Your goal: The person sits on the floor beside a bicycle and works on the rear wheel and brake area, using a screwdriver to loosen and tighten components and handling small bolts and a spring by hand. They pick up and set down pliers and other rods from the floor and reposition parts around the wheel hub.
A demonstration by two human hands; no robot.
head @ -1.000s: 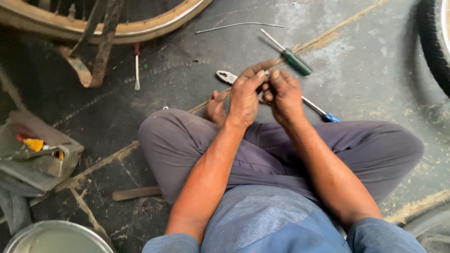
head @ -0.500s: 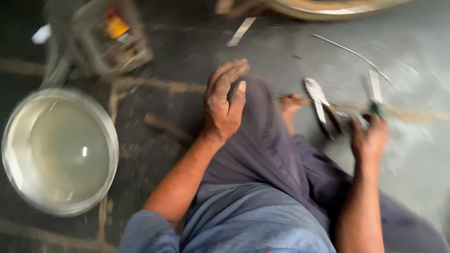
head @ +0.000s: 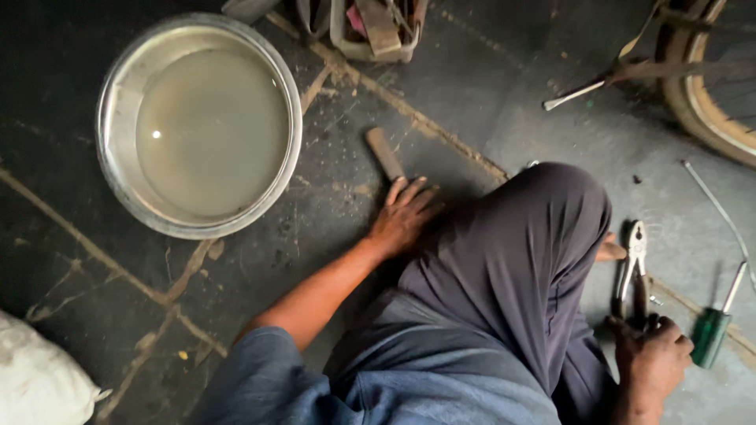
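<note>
my right hand [head: 650, 358] has its fingers curled round the handles of the pliers [head: 632, 271], long axis pointing straight ahead of the fingers. my left hand [head: 403, 214] lies flat, fingers spread on the floor [head: 331, 205], fingertips touching a wooden block [head: 384, 153], empty.

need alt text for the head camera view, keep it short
A person sits on a dark floor, left hand flat on the ground by a wooden block, right hand holding pliers. A metal basin of water sits nearby.
</note>
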